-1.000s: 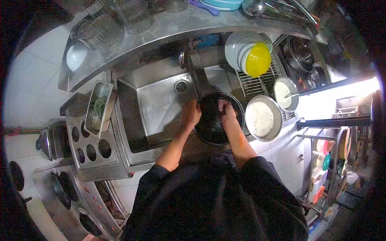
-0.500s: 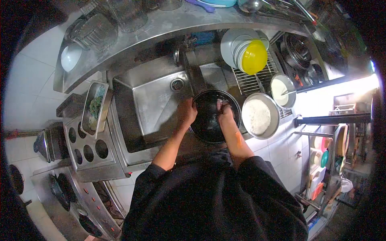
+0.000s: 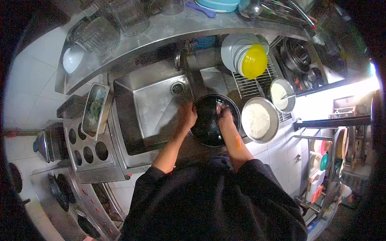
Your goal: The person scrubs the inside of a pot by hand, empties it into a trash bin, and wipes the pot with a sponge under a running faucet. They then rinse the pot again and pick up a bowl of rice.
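Head | left fingers (image 3: 193, 113) pinching black pan (image 3: 200, 134) rim | right fingers (image 3: 223, 112) inside, can't tell | sink (image 3: 155, 108) beside

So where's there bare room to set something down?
The sink has bare floor bordered by drain and left hand; the shelf has a strip before the purple utensil. Crowded: the wire rack, under plates and yellow bowl.

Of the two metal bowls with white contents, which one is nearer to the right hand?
The larger metal bowl, beside the black bowl the right hand is in. The smaller bowl, with a utensil in it, is farther away.
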Demonstrator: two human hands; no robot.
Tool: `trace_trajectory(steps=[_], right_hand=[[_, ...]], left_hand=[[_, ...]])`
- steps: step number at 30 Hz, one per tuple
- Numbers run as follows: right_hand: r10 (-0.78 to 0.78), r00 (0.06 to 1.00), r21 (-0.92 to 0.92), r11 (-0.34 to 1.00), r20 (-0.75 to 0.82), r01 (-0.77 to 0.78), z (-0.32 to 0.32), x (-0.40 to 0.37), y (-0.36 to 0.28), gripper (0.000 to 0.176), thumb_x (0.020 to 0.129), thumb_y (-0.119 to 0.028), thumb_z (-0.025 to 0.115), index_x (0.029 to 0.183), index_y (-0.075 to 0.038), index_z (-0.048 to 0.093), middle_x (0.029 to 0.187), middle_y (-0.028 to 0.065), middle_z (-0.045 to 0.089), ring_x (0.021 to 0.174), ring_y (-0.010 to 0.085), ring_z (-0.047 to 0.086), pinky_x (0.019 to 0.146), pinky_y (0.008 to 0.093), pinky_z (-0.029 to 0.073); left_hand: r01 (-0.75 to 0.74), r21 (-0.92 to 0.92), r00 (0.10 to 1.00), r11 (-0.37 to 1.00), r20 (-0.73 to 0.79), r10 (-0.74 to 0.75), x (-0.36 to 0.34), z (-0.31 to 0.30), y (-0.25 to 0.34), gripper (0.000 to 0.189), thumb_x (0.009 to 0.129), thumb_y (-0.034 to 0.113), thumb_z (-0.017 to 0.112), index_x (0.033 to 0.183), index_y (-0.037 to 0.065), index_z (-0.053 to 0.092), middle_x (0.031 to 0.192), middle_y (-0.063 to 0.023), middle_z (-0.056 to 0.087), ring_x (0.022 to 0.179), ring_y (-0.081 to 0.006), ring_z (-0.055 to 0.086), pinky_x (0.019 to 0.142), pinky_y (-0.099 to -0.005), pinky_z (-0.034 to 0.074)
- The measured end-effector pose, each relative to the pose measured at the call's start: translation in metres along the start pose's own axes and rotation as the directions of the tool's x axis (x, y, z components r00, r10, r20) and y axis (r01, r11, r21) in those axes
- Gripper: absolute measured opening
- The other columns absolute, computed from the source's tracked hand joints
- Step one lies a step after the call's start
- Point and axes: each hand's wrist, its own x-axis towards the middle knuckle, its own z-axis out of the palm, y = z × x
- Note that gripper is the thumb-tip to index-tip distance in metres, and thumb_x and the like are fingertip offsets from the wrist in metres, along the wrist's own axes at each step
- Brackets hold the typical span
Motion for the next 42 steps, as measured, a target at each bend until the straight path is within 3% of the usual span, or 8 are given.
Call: trace_trajectory(steps=[15, 18, 21, 23, 26, 39, 40, 42], right_hand=[[0.099, 0.995, 0.059, 0.993, 0.025, -0.100, -0.008, 0.028, 0.007, 0.017, 0.097, -0.004, 0.044, 0.100, 0.004, 0.059, 0.100, 0.0184, 0.063, 0.087, 0.0295, 0.067, 0.087, 0.0348, 0.060], [0.086, 0.996, -0.121, 0.989, 0.037, -0.081, -0.007, 0.025, 0.007, 0.017, 0.095, -0.002, 0.046, 0.099, 0.004, 0.060, 0.099, 0.0173, 0.065, 0.087, 0.0293, 0.067, 0.084, 0.0341, 0.061], [-0.220, 0.909, -0.710, 0.569, 0.355, 0.415, -0.039, 0.076, 0.022, 0.017, 0.095, 0.000, 0.046, 0.101, 0.007, 0.060, 0.100, 0.0198, 0.066, 0.085, 0.0298, 0.068, 0.080, 0.0349, 0.061], [0.063, 0.994, -0.254, 0.963, -0.094, -0.085, 0.011, 0.013, 0.001, 0.019, 0.095, 0.001, 0.044, 0.103, 0.009, 0.059, 0.103, 0.0228, 0.065, 0.085, 0.0307, 0.068, 0.081, 0.0351, 0.061], [0.059, 0.989, -0.021, 0.998, -0.136, -0.062, 0.029, -0.021, -0.007, 0.018, 0.095, -0.002, 0.046, 0.099, 0.006, 0.062, 0.097, 0.0198, 0.067, 0.080, 0.0274, 0.068, 0.072, 0.0323, 0.059], [-0.025, 1.000, -0.415, 0.909, 0.014, 0.028, 0.004, 0.004, 0.000, 0.019, 0.088, -0.019, 0.055, 0.089, -0.003, 0.065, 0.079, 0.0144, 0.065, 0.072, 0.0265, 0.063, 0.066, 0.0398, 0.052], [-0.223, 0.949, -0.816, 0.491, 0.221, 0.305, -0.001, 0.006, -0.004, 0.018, 0.087, -0.016, 0.056, 0.088, -0.002, 0.066, 0.083, 0.0177, 0.068, 0.077, 0.0297, 0.067, 0.067, 0.0427, 0.053], [-0.089, 0.708, -0.657, -0.466, 0.701, 0.592, 0.020, -0.057, -0.033, 0.020, 0.083, -0.015, 0.058, 0.090, 0.000, 0.070, 0.093, 0.0266, 0.070, 0.092, 0.0384, 0.070, 0.079, 0.0507, 0.055]], left_hand=[[0.008, -0.010, 0.999, 1.000, 0.049, -0.008, 0.001, -0.011, 0.003, 0.032, 0.087, 0.021, 0.064, 0.113, 0.002, 0.062, 0.098, -0.0240, 0.065, 0.087, -0.0446, 0.063, 0.077, -0.0565, 0.050], [0.030, -0.021, 0.997, 0.999, 0.078, -0.028, 0.002, -0.014, 0.004, 0.034, 0.087, 0.021, 0.064, 0.115, 0.002, 0.062, 0.099, -0.0242, 0.065, 0.088, -0.0443, 0.062, 0.079, -0.0562, 0.050], [-0.017, -0.025, 0.999, 1.000, 0.031, 0.017, -0.001, 0.001, -0.007, 0.035, 0.087, 0.020, 0.064, 0.116, 0.001, 0.062, 0.098, -0.0238, 0.065, 0.089, -0.0442, 0.061, 0.079, -0.0560, 0.049], [-0.073, -0.005, 0.997, 0.997, -0.040, 0.073, -0.003, 0.006, -0.011, 0.036, 0.086, 0.020, 0.065, 0.116, 0.001, 0.061, 0.098, -0.0237, 0.065, 0.089, -0.0443, 0.061, 0.079, -0.0560, 0.049], [-0.059, 0.001, 0.998, 0.998, -0.028, 0.059, -0.002, -0.002, -0.004, 0.036, 0.086, 0.020, 0.065, 0.116, 0.000, 0.061, 0.097, -0.0234, 0.065, 0.088, -0.0441, 0.061, 0.078, -0.0562, 0.048], [0.044, -0.064, 0.999, 0.997, -0.002, -0.045, 0.002, -0.019, 0.013, 0.017, 0.081, 0.007, 0.064, 0.096, 0.000, 0.064, 0.085, -0.0246, 0.066, 0.084, -0.0457, 0.064, 0.074, -0.0560, 0.050], [0.027, -0.095, 0.998, 0.995, -0.049, -0.032, 0.001, -0.017, 0.013, 0.019, 0.081, 0.007, 0.064, 0.099, 0.000, 0.065, 0.086, -0.0248, 0.066, 0.085, -0.0456, 0.064, 0.074, -0.0556, 0.050], [-0.005, -0.113, 0.996, 0.994, -0.092, -0.005, 0.000, -0.013, 0.010, 0.021, 0.082, 0.007, 0.064, 0.101, 0.000, 0.065, 0.087, -0.0249, 0.066, 0.084, -0.0454, 0.065, 0.074, -0.0550, 0.051]])
